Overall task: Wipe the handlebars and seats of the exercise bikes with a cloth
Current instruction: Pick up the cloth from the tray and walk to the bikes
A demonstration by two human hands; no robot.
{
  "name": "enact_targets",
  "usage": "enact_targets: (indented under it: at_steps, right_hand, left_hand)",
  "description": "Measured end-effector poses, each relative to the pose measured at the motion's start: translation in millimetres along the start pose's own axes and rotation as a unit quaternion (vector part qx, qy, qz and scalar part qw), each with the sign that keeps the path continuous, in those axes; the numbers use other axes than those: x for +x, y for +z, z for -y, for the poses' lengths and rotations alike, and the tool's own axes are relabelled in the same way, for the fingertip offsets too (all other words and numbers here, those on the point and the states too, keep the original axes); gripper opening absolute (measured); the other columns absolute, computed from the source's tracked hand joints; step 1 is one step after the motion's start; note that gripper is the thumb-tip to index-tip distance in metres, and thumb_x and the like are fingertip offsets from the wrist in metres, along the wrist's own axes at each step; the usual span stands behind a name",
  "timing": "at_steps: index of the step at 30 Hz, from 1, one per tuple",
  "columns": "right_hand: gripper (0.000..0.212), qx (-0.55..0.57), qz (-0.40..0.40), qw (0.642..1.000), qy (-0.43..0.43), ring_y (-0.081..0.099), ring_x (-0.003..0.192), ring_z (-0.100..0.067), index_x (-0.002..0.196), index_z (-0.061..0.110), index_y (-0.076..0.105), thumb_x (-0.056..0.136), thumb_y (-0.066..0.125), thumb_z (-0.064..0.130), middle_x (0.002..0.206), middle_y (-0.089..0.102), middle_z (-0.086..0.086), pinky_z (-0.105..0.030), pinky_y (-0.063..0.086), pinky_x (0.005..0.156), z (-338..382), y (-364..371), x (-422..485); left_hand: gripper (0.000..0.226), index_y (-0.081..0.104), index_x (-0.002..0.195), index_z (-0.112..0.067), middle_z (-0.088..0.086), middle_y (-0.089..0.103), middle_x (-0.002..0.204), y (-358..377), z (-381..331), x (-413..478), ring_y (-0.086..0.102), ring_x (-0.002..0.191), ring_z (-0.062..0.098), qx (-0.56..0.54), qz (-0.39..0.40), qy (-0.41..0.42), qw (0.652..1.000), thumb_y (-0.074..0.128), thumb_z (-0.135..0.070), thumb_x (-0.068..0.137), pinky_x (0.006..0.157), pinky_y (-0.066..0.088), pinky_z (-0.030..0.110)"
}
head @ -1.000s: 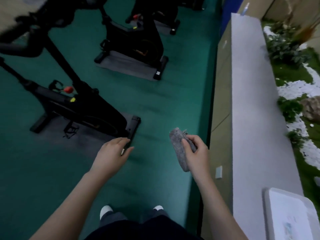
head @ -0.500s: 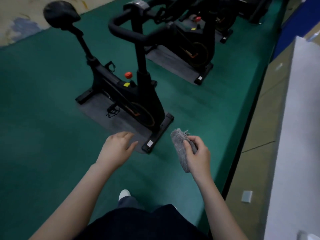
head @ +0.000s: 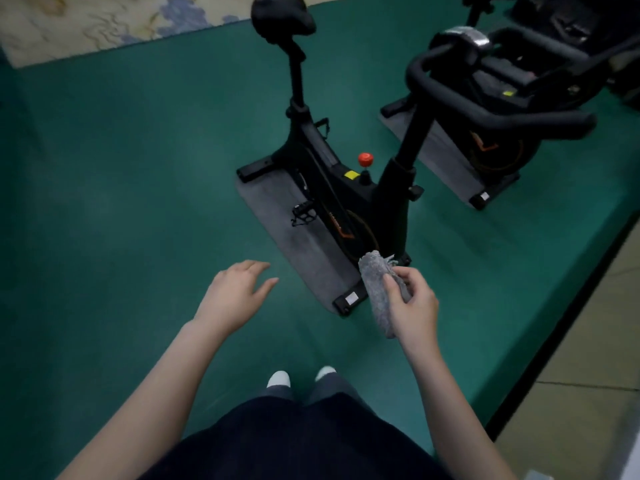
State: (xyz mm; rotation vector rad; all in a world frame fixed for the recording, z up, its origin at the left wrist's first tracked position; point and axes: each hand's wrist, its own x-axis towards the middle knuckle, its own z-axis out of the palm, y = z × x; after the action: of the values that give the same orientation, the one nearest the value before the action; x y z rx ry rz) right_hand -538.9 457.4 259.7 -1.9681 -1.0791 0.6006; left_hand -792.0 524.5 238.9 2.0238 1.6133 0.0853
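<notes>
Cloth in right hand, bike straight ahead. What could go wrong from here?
1. The right hand holds the cloth bunched, with part of it hanging below; it could slip, or wipe with only a small patch.
2. The bike has its front foot and the mat edge just ahead of the shoes; a step in could trip.
3. The seat is at the far end; leaning over could catch the red knob or pedal.
</notes>
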Motion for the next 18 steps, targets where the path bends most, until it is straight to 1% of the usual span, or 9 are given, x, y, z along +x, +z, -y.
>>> enact_targets:
  at_steps: [2, 4, 7, 10, 12, 15, 16, 18]
  right_hand:
    - [0.006, 0.005, 0.016, 1.000, -0.010, 0.058, 0.085, -0.005, 0.095, 0.016, 0.065, 0.089, 0.063, 0.016, 0.089, 0.065, 0.011, -0.012, 0.042, 0.074, 10.3, 12.6, 9.6]
    - [0.005, 0.013, 0.031, 0.999, -0.020, 0.057, 0.084, 0.005, 0.093, 0.019, 0.064, 0.089, 0.063, 0.015, 0.088, 0.064, 0.016, -0.002, 0.038, 0.070, 21.1, 25.9, 20.0]
    - [0.006, 0.020, 0.059, 0.998, -0.032, 0.054, 0.083, 0.018, 0.092, 0.020, 0.063, 0.090, 0.063, 0.014, 0.088, 0.062, 0.019, 0.002, 0.037, 0.069, 37.0, 49.4, 38.5]
    - [0.006, 0.026, 0.090, 0.995, -0.036, 0.055, 0.084, 0.015, 0.093, 0.023, 0.063, 0.090, 0.063, 0.016, 0.089, 0.062, 0.019, -0.002, 0.039, 0.071, 52.1, 76.9, 60.8]
    - [0.006, 0.029, 0.103, 0.993, -0.039, 0.056, 0.087, 0.010, 0.094, 0.022, 0.063, 0.090, 0.062, 0.018, 0.091, 0.063, 0.018, -0.009, 0.041, 0.075, 60.2, 96.2, 78.9]
    - [0.006, 0.031, 0.122, 0.991, -0.044, 0.058, 0.090, -0.001, 0.096, 0.018, 0.065, 0.091, 0.062, 0.017, 0.093, 0.065, 0.011, -0.019, 0.043, 0.081, 74.2, 124.9, 109.3]
    - [0.007, 0.030, 0.125, 0.991, -0.043, 0.058, 0.091, -0.005, 0.097, 0.016, 0.065, 0.091, 0.062, 0.017, 0.094, 0.065, 0.010, -0.021, 0.044, 0.083, 79.8, 133.4, 119.2]
    - [0.008, 0.030, 0.130, 0.990, -0.043, 0.058, 0.093, -0.006, 0.098, 0.016, 0.065, 0.091, 0.062, 0.018, 0.095, 0.065, 0.010, -0.021, 0.043, 0.085, 90.7, 148.6, 138.3]
  left_hand:
    - [0.046, 0.051, 0.133, -0.016, 0.001, 0.053, 0.136, -3.8, 15.0, -0.6, 0.047, 0.126, 0.022, -0.014, 0.003, -0.026, 1.000, 0.045, -0.043, 0.097, 0.104, 0.037, 0.035]
    - [0.046, 0.051, 0.134, -0.016, 0.001, 0.052, 0.137, -7.6, 28.1, 0.3, 0.047, 0.126, 0.021, -0.023, 0.003, -0.048, 0.999, 0.044, -0.043, 0.097, 0.104, 0.037, 0.035]
    - [0.046, 0.050, 0.134, -0.016, 0.001, 0.052, 0.137, -14.9, 47.1, 7.3, 0.047, 0.126, 0.021, -0.027, 0.001, -0.073, 0.997, 0.044, -0.043, 0.097, 0.104, 0.036, 0.034]
    - [0.047, 0.049, 0.135, -0.017, 0.001, 0.052, 0.137, -23.9, 65.8, 23.7, 0.046, 0.127, 0.020, -0.020, 0.002, -0.092, 0.996, 0.043, -0.044, 0.097, 0.104, 0.035, 0.033]
    - [0.048, 0.049, 0.136, -0.017, 0.001, 0.052, 0.137, -31.3, 77.2, 41.2, 0.046, 0.127, 0.019, -0.006, 0.004, -0.098, 0.995, 0.042, -0.045, 0.097, 0.104, 0.034, 0.032]
    - [0.051, 0.049, 0.136, -0.018, 0.001, 0.052, 0.138, -46.3, 91.3, 74.6, 0.044, 0.129, 0.019, 0.016, 0.014, -0.104, 0.994, 0.041, -0.049, 0.097, 0.106, 0.031, 0.031]
    - [0.052, 0.048, 0.137, -0.018, 0.001, 0.051, 0.139, -52.5, 94.5, 87.1, 0.043, 0.130, 0.019, 0.022, 0.018, -0.103, 0.994, 0.040, -0.050, 0.097, 0.107, 0.030, 0.031]
    - [0.053, 0.046, 0.138, -0.019, 0.001, 0.049, 0.141, -65.2, 100.3, 114.3, 0.041, 0.132, 0.018, 0.036, 0.026, -0.095, 0.995, 0.039, -0.052, 0.096, 0.108, 0.028, 0.032]
